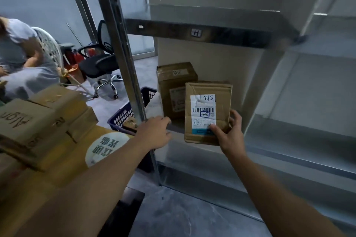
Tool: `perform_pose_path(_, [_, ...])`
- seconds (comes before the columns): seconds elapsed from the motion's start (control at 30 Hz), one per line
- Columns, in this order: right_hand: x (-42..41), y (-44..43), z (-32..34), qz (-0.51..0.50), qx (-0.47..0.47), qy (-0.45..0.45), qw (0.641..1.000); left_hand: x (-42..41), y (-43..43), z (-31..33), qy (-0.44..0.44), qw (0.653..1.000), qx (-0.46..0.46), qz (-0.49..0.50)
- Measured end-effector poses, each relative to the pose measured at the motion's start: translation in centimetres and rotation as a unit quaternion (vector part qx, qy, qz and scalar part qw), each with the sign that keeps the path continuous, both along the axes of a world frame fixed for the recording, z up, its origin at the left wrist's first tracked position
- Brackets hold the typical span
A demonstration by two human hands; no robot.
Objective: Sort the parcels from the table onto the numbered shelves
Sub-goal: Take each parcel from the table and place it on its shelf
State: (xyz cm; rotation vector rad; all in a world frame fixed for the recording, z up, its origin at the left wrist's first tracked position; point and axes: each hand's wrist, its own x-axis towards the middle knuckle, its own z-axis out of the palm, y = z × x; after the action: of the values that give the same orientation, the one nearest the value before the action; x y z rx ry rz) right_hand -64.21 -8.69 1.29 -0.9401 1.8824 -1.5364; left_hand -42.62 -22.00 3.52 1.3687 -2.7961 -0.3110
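Right hand (229, 136) fingers (214, 130) pinch parcel (208, 90) by shelved box (173, 81); left hand (154, 132) grips shelf (279, 131)

Single view. The head camera looks forward and down along both forearms, close above the left hand (154, 132) and right hand (229, 132). It faces the shelf unit (231, 34) directly beyond the hands; the parcel (223, 102) in the right hand sits mid-frame. The wide lens bends straight edges outward.
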Motion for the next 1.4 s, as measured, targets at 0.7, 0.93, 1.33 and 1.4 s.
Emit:
perform_pose_path(0.7, [1.0, -2.6, -1.8, -0.143, 0.003, -0.006, 0.990, -0.7, -10.8, -1.8, 0.100, 0.992, 0.054, 0.049])
perform_pose_path(0.93, [0.9, -5.5, -1.3, -0.173, -0.002, 0.028, 0.984, -0.1, -11.9, -2.0, 0.122, 0.989, 0.085, 0.016])
perform_pose_path(1.33, [-1.0, -7.7, -1.7, -0.146, 0.060, 0.023, 0.987, -0.5, -10.9, -3.6, 0.096, 0.987, 0.108, -0.066])
perform_pose_path(1.4, [-1.2, -7.9, -1.8, -0.144, 0.071, 0.017, 0.987, -0.8, -10.8, -3.9, 0.097, 0.986, 0.118, -0.065])
